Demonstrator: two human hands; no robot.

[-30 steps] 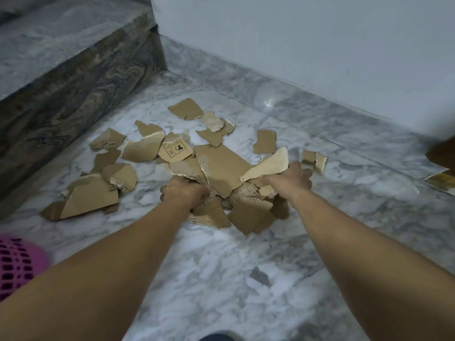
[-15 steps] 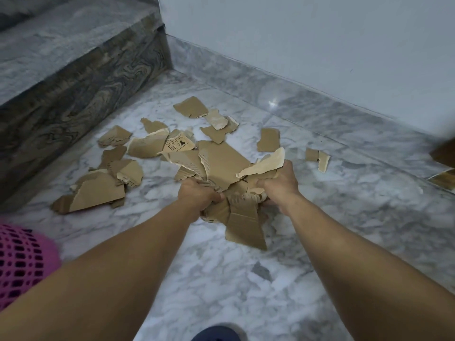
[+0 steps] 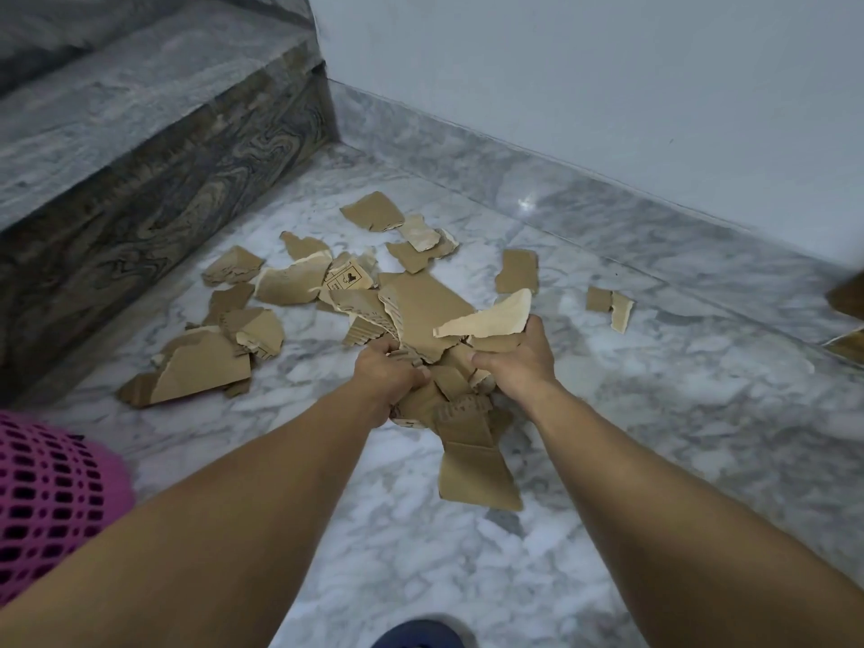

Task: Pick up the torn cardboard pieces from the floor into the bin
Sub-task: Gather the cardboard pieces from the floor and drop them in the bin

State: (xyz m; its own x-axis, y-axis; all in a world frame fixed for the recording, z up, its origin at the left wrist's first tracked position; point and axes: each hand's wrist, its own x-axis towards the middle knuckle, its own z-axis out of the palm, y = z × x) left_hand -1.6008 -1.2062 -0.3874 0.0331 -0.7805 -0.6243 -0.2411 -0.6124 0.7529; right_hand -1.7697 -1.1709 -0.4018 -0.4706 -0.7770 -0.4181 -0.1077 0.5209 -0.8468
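Right now both hands are clamped on 1 bunch of torn cardboard pieces (image 3: 423, 320) held between them above the marble floor (image 3: 654, 413). The left hand (image 3: 385, 374) has its fingers curled into the left side of the bunch, knuckles up. The right hand (image 3: 514, 362) grips the right side, fingers wrapped under a pale, curved scrap (image 3: 491, 315) that sticks out at the top. A longer folded strip (image 3: 477, 465) hangs from the bottom of the bunch, dangling between the 2 forearms.

More loose scraps (image 3: 201, 362) lie on the floor to the left, near the dark veined riser of a stone step (image 3: 140, 189). One of them carries a printed black handling symbol (image 3: 348, 278). Further scraps sit behind the bunch toward the corner, 1 brown piece (image 3: 516, 271) lies alone beside it, and 2 small bits (image 3: 610, 306) lie touching each other to the right, near the marble skirting (image 3: 608, 203) under the grey wall (image 3: 561, 63).

The pink perforated bin (image 3: 46, 498) shows at the lower left edge, well apart from the held bunch. A dark blue shoe tip (image 3: 421, 636) pokes in at the bottom edge. Some brown object at the far right edge is cut off, so I cannot tell what it is.
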